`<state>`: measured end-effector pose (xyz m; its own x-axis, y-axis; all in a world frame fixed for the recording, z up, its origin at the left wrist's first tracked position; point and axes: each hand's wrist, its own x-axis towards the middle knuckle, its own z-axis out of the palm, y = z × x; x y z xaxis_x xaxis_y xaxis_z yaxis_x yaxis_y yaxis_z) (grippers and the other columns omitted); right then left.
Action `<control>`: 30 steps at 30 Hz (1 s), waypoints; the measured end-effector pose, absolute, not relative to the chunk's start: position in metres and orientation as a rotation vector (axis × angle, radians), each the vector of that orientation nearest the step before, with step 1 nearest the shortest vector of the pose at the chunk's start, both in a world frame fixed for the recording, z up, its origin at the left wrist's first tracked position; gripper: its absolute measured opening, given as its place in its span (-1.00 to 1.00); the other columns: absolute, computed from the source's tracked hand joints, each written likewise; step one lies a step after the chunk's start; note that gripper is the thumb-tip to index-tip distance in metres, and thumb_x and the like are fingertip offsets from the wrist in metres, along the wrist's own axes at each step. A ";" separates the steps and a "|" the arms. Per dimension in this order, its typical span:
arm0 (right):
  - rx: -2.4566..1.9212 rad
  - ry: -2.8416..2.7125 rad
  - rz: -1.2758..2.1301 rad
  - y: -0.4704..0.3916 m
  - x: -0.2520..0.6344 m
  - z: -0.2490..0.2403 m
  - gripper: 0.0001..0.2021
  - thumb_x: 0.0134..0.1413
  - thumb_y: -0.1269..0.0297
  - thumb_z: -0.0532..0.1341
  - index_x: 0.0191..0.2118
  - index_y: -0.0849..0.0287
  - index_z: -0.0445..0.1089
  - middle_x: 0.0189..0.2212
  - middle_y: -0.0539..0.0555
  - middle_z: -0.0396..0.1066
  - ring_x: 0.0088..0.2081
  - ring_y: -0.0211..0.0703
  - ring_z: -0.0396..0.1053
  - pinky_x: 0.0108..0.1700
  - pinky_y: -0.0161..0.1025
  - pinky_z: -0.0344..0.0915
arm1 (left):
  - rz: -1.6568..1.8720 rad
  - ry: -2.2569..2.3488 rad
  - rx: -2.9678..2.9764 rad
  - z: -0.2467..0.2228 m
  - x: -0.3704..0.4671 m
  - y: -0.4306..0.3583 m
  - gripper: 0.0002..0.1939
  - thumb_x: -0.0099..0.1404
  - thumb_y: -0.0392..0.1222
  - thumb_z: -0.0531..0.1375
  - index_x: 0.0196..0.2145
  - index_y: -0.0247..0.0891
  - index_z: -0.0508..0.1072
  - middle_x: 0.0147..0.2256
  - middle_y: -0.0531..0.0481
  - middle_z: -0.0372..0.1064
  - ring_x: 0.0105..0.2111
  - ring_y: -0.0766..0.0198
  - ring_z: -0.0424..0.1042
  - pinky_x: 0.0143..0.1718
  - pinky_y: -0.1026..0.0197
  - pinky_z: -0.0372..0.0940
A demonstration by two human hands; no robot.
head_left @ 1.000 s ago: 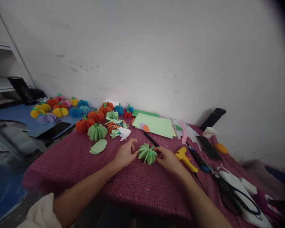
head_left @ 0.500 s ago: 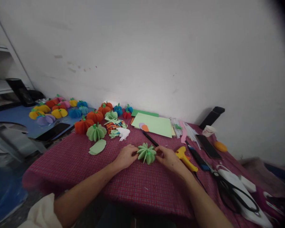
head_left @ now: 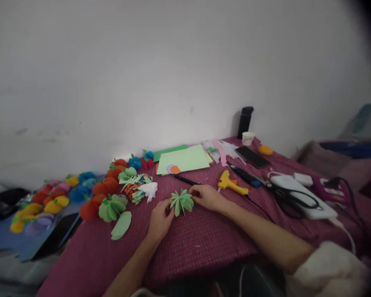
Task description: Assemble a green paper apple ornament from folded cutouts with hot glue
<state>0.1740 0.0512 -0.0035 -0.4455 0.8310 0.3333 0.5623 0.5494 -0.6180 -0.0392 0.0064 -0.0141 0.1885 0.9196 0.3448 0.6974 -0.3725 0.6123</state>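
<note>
A light green paper pumpkin [head_left: 181, 202] with fanned, folded segments stands on the checked cloth in the middle. My left hand [head_left: 161, 218] grips its left side with thumb and fingers. On the opposite side, the fingertips of my right hand [head_left: 207, 197] pinch its edge segments. Just behind them lies a black pen [head_left: 186, 180]. To the left is a second green paper pumpkin [head_left: 112, 207], with loose light green paper pieces [head_left: 121, 225] in front of it. A yellow glue gun [head_left: 233, 184] rests right of my right hand.
Paper scraps [head_left: 136, 189] and light green sheets [head_left: 187, 159] lie toward the back. Along the right are a box cutter [head_left: 244, 175], scissors [head_left: 289, 198], a white power bank or adapter-like block [head_left: 306, 200] and a phone [head_left: 252, 156]. Many-coloured paper pumpkins [head_left: 106, 186] crowd the left.
My view has turned to the right and tilted, so the table appears shifted left. Both hands stay on the green paper pumpkin, which looks slightly turned or tipped.
</note>
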 end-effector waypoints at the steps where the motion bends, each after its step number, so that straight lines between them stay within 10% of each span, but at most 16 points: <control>1: -1.100 -2.132 0.579 0.051 0.175 -0.002 -0.82 -0.09 0.44 0.13 -0.30 0.15 0.37 -0.44 -0.01 0.43 -0.41 -0.26 0.36 -0.34 -0.34 0.22 | 0.967 1.546 2.174 -0.015 -0.039 0.007 -0.84 0.20 -0.21 0.03 -0.31 -0.22 0.39 -0.35 0.02 0.38 -0.38 0.30 0.32 -0.33 0.25 0.20; 12: -0.757 -2.110 0.360 0.032 0.174 0.019 -0.49 -0.24 0.36 0.24 -0.05 0.23 0.19 -0.07 0.19 0.26 -0.02 -0.03 0.17 0.01 -0.06 0.10 | 1.020 1.617 2.383 -0.017 -0.035 0.006 -0.86 0.22 -0.24 0.03 -0.34 -0.23 0.37 -0.39 0.01 0.35 -0.37 0.27 0.31 -0.33 0.24 0.19; 30: -0.734 -2.095 0.254 0.032 0.167 0.016 -0.84 -0.07 0.41 0.17 -0.28 0.14 0.30 -0.21 0.10 0.35 -0.07 -0.09 0.20 0.00 -0.05 0.08 | 0.800 1.694 3.077 -0.008 -0.025 -0.014 -0.83 0.27 -0.24 0.02 -0.32 -0.21 0.40 -0.44 -0.05 0.37 -0.37 0.20 0.24 -0.34 0.13 0.03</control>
